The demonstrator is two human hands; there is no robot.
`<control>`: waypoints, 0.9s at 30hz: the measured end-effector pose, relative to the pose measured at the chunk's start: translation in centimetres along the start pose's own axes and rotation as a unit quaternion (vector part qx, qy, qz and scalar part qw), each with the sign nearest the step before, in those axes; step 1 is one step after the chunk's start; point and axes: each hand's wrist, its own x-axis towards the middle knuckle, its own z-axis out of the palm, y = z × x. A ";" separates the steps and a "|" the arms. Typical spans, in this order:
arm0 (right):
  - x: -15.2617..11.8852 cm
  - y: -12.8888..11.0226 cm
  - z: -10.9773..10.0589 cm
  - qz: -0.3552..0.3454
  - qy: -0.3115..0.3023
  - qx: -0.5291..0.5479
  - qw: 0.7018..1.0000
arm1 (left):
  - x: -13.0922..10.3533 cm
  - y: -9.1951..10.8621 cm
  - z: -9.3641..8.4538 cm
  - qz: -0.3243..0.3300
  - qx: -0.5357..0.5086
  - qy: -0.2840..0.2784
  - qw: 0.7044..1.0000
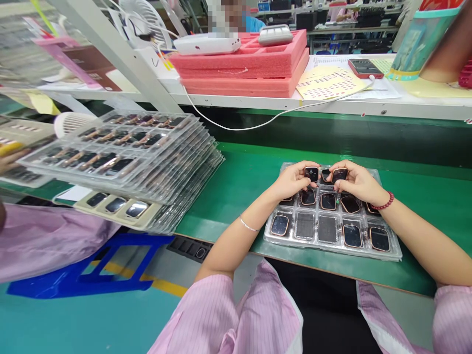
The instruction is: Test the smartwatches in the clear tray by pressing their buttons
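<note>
My left hand (293, 180) pinches a smartwatch (311, 173) with a lit dark screen and a gold-coloured rim. In my right hand (354, 181) is a second smartwatch (339, 175), held between thumb and fingers. Both are above the far row of a clear plastic tray (271, 238) on the green bench. Several more watch faces lie in its pockets, among them one at the near left (280, 225). Two pockets in the near row, such as this one (305, 225), hold no watch. My hands cover part of the far row.
To the left stands a tall stack of clear trays (184, 162) with watches in the top one. A cream tray (110, 209) juts out below. On the shelf are red foam blocks (239, 64), a phone (365, 68) and a dangling white cable (250, 129). Someone's pink sleeve (47, 241) is at left.
</note>
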 end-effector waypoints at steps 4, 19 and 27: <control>0.0 0.0 -0.1 0.017 -0.003 0.000 1.000 | 0.0 0.1 0.0 0.001 0.000 0.001 1.000; 0.0 -0.1 0.0 0.015 -0.019 0.000 1.000 | 0.1 -0.3 -0.1 0.012 0.004 -0.005 1.000; 0.0 0.5 -0.4 0.029 -0.020 -0.005 0.999 | -0.1 0.0 -0.2 0.024 0.010 0.004 1.000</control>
